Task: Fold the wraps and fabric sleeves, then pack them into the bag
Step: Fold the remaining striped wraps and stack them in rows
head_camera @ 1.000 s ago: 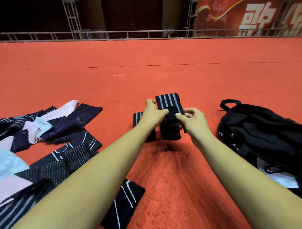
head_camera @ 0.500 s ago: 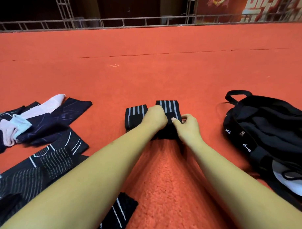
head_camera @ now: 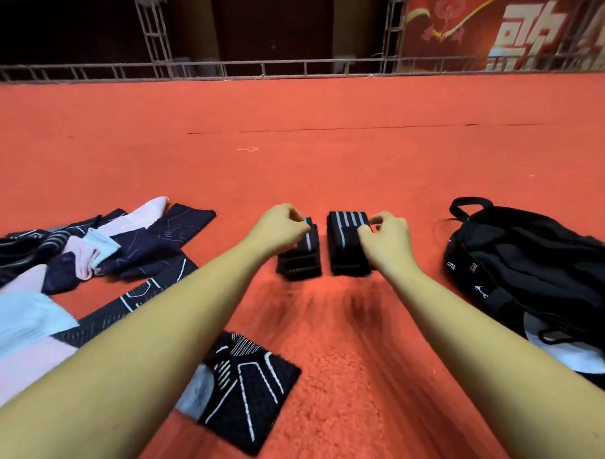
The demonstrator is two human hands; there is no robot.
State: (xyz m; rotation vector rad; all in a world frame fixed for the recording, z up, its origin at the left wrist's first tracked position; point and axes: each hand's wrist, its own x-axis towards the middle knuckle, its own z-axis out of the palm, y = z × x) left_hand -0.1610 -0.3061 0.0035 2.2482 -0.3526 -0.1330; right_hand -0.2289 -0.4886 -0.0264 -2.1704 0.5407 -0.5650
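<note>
A red carpet floor (head_camera: 332, 134) runs back to a metal truss rail (head_camera: 231, 67) and a red banner (head_camera: 472, 29) with pale lettering. The work lies on the carpet itself. Two wraps sit side by side in the middle, close together but apart. They are the left black striped wrap (head_camera: 301, 262) and the right black striped wrap (head_camera: 345, 246), each a thick block of dark elastic with white lines along its top. The left hand (head_camera: 282, 228) has its fingers curled over the far end of the left one. The right hand (head_camera: 386, 244) pinches the right one's far right edge, though its fingertips are partly hidden, so the exact hold is hard to read. Folding of these two looks finished, and the step in hand seems to be squaring them up or lifting them for packing. The next move calls for a firm squeeze so the springy layers do not unroll, then a carry rightward to the black fabric backpack (head_camera: 533, 268), which lies slumped with its opening not clearly shown. A loose heap of fabric sleeves (head_camera: 88, 242) in navy, pink and pale blue waits unfolded on the left. One folded black sleeve (head_camera: 247, 388) with white line markings lies nearer the person.
</note>
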